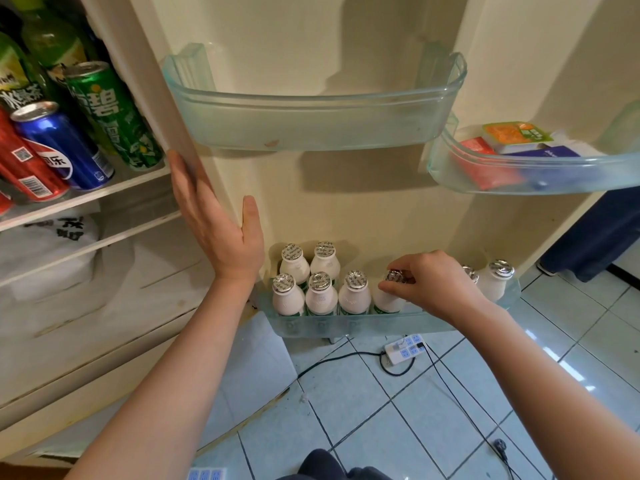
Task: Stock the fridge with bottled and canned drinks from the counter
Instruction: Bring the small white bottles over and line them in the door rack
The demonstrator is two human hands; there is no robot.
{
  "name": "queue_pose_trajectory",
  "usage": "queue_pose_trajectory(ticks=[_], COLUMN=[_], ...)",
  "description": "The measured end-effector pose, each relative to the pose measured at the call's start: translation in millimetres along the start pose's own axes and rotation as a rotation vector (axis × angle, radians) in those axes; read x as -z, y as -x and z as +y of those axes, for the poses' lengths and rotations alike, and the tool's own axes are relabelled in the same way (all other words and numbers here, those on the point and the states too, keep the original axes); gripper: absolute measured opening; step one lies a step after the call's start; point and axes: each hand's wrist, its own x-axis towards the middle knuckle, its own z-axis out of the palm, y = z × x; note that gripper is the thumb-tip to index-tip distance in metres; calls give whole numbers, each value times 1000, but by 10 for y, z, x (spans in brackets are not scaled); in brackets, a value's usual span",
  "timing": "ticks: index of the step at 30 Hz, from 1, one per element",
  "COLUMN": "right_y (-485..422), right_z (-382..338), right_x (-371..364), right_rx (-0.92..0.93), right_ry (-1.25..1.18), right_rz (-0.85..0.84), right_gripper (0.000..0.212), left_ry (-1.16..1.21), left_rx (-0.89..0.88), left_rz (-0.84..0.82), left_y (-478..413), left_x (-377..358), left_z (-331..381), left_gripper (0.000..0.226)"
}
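Observation:
The fridge door stands open in front of me. Its lowest clear door bin (346,325) holds several small white bottles with foil caps (320,294). My right hand (429,284) pinches the foil cap of one white bottle (386,301) standing in that bin. Two more white bottles (495,280) stand at the bin's right end, partly hidden by my hand. My left hand (214,220) rests flat, fingers straight, against the edge of the fridge door. On the fridge shelf (86,199) at left lie a green can (110,112), a blue can (65,150) and a red can (20,168), with green bottles behind.
An empty clear door bin (311,129) hangs above the bottles. A second door bin (533,178) at right holds small packets. A white power strip (403,349) with black cables lies on the tiled floor below the door. A white bag sits on the lower fridge shelf.

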Motion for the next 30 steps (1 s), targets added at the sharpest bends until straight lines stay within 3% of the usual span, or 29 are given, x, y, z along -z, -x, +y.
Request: queue_pose_trajectory(ticks=[4, 8, 13, 15, 21, 24, 28, 30], right_y=[43, 113, 215, 239, 194, 193, 153, 85], right_z=[6, 10, 137, 231, 440, 441, 431, 385], right_x=[-23, -28, 157, 225, 199, 198, 198, 187], right_rx=[-18, -108, -134, -155, -235, -275, -373, -336], right_ry=[-40, -171, -204, -149, 171, 327, 384, 403], right_rz=[40, 65, 398, 459, 224, 188, 69, 25], right_gripper=[37, 61, 31, 24, 34, 32, 21, 20], left_ry=[-12, -23, -30, -26, -18, -19, -22, -25], left_rx=[-10, -21, -29, -37, -42, -34, -15, -14], left_rz=[5, 13, 26, 31, 45, 43, 30, 27], left_y=[-2, 2, 7, 15, 25, 20, 24, 20], left_x=[15, 22, 15, 8, -10, -10, -5, -4], left_z=[6, 7, 0, -9, -15, -6, -2, -2], left_gripper=[62, 61, 61, 60, 62, 63, 63, 63])
